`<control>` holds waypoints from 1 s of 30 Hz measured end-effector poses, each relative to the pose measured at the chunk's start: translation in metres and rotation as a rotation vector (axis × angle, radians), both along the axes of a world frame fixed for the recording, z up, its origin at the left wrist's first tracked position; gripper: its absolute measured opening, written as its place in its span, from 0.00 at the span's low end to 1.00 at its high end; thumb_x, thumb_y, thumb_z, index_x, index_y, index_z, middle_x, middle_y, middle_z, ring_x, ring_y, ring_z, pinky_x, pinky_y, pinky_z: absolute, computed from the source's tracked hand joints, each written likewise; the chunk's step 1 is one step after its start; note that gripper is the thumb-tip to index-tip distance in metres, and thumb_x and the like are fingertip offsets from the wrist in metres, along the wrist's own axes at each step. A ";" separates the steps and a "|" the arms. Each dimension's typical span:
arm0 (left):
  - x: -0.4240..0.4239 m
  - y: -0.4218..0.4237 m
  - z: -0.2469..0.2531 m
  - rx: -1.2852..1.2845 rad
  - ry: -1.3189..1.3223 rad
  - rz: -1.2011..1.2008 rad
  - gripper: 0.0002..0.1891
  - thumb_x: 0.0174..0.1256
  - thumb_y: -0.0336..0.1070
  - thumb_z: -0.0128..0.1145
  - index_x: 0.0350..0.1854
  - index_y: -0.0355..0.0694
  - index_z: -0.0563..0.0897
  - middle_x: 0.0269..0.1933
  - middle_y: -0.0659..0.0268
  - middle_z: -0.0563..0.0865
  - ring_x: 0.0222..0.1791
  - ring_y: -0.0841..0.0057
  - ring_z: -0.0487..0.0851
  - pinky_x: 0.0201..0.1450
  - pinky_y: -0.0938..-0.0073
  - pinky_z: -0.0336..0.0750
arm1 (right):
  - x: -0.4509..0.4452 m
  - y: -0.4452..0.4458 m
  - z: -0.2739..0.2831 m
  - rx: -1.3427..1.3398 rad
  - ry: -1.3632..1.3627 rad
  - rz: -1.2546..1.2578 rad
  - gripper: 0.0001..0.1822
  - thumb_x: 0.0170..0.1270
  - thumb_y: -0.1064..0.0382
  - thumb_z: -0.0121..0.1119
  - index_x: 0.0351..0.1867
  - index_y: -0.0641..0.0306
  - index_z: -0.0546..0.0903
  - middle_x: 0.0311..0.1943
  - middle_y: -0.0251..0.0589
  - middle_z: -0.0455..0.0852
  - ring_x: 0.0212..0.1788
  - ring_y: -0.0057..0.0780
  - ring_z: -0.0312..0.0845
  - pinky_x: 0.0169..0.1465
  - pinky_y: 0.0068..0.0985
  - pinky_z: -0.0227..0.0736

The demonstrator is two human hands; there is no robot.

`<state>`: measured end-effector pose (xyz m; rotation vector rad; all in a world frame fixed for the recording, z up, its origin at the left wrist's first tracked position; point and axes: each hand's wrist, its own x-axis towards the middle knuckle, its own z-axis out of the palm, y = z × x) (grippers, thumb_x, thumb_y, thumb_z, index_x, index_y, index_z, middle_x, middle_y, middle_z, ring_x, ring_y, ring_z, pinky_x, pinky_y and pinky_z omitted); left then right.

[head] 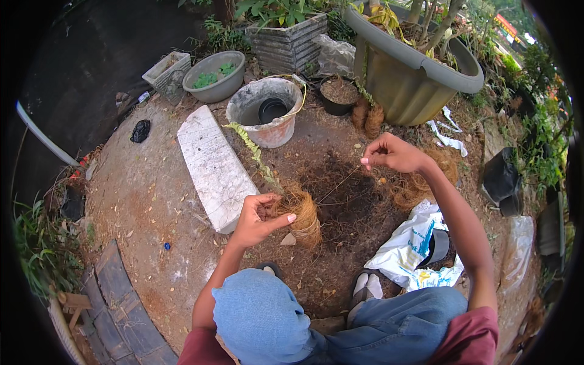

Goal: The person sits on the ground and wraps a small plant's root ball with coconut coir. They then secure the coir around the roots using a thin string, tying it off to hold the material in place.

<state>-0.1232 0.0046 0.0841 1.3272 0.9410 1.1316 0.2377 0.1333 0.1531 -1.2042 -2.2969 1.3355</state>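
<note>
My left hand (262,219) grips a bundle of brown coconut fibre (305,223), thumb across its near side. A leafy green cutting (255,153) sticks out of the bundle's upper end, leaning away to the left. From the bundle a thin strand (340,185) runs taut up to my right hand (390,153), which pinches its end between thumb and fingertips. Beneath the strand lies dark loose soil (351,200) mixed with fibres. More loose coconut fibre (415,187) is heaped under my right forearm.
A white slab (214,169) lies to the left, a stained bucket (262,114) behind it. Two finished-looking fibre bundles (367,118) lean by a large planter (410,82). A printed white sack (410,248) with a black pot (438,246) lies near my right knee.
</note>
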 end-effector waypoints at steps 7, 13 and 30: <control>0.006 0.015 -0.028 -0.142 0.121 0.222 0.20 0.60 0.35 0.78 0.46 0.24 0.83 0.41 0.55 0.90 0.40 0.75 0.91 0.33 0.76 0.84 | -0.069 -0.055 0.070 0.161 -0.046 0.000 0.17 0.75 0.57 0.64 0.31 0.68 0.86 0.18 0.33 0.77 0.24 0.18 0.66 0.30 0.28 0.61; 0.028 0.033 -0.032 -0.172 -0.106 0.453 0.17 0.64 0.33 0.74 0.43 0.27 0.79 0.43 0.53 0.88 0.41 0.70 0.91 0.38 0.69 0.91 | -0.126 -0.123 0.049 0.279 0.008 0.037 0.11 0.73 0.66 0.58 0.36 0.74 0.84 0.28 0.60 0.86 0.34 0.60 0.85 0.41 0.47 0.78; 0.021 0.004 0.008 -0.432 -0.678 0.058 0.16 0.71 0.34 0.65 0.53 0.31 0.76 0.51 0.51 0.87 0.52 0.62 0.90 0.60 0.57 0.87 | -0.102 -0.092 -0.091 -0.341 0.309 -0.018 0.13 0.80 0.59 0.59 0.46 0.64 0.90 0.28 0.27 0.84 0.30 0.15 0.71 0.37 0.24 0.69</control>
